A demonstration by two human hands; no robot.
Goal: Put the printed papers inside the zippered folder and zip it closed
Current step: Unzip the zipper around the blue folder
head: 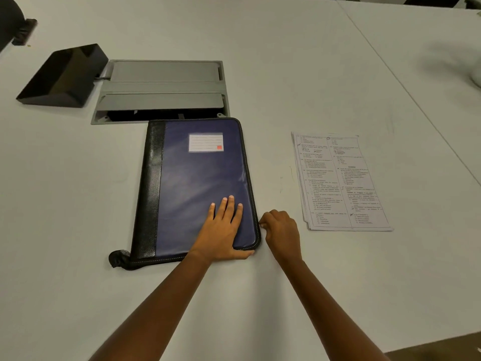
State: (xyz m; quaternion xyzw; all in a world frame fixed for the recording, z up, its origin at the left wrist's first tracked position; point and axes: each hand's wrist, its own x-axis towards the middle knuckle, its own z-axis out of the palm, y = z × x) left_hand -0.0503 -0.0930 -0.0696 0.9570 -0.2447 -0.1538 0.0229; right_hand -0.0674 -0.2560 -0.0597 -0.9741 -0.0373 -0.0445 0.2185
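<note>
On the table [286,74] I lay my left hand [221,230] flat, fingers straight, on the zippered folder [197,173] to pin it while my right hand [282,230] pinches its side zipper, probably to open it, the printed papers [341,181] lying apart to its right.

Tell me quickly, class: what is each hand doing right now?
Left hand: open, flat on the folder.
Right hand: fingers curled, apparently pinching the zipper at the folder's edge; pull hidden.
</note>
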